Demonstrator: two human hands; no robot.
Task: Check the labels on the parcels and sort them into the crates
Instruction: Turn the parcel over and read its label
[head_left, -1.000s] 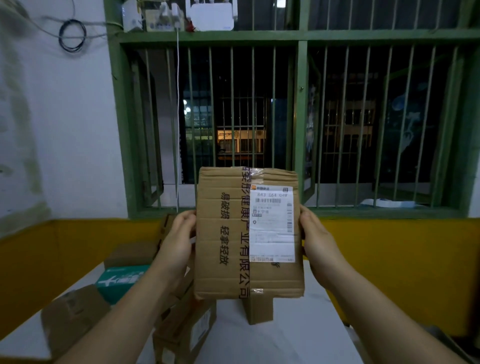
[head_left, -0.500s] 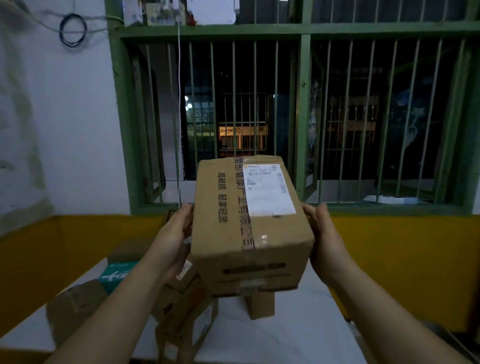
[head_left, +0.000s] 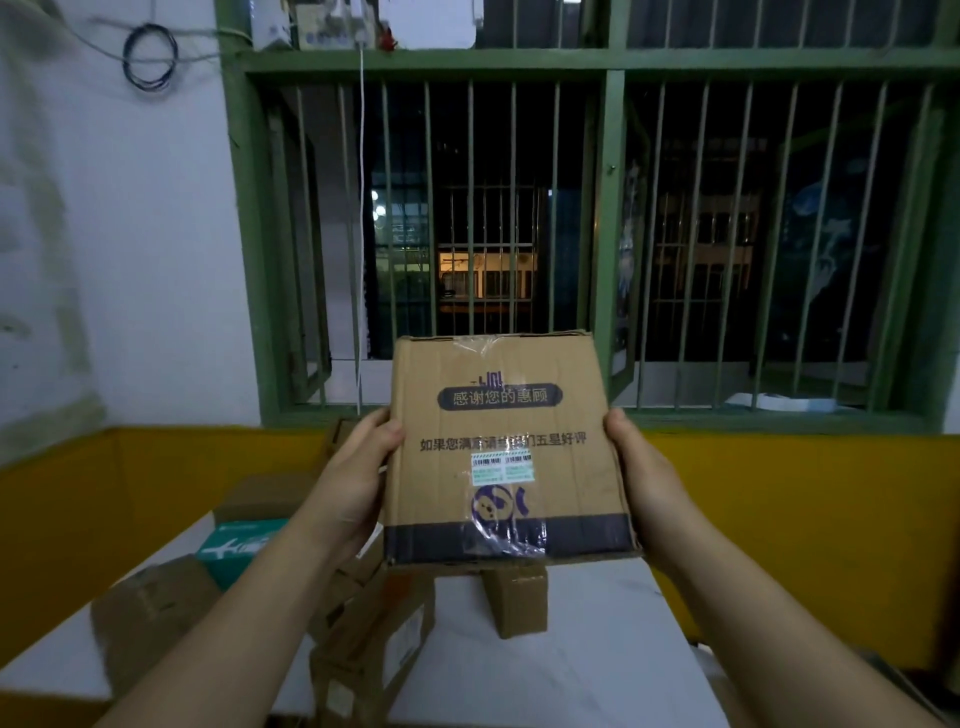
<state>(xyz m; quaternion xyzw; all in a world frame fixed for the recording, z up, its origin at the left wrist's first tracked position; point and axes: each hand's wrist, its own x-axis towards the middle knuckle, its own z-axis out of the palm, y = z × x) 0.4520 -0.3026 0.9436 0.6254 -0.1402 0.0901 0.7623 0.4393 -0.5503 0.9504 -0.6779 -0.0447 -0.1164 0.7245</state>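
The room is dim and a little greenish. Outside the window (head_left: 571, 234) it is dark, with small lamps. The left wall (head_left: 104, 234) looks blurred, and straight lines bend near the edges.

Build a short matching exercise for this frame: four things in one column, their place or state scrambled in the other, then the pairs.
Things:
1. cardboard parcel
2. green box
3. small brown box
4. coiled cable

Places or states:
A. hangs on the white wall, upper left
B. held up between the left hand and the right hand
C. stands on the white table, below the held parcel
D. lies on the table's left side among brown boxes

Pairs: 1-B, 2-D, 3-C, 4-A
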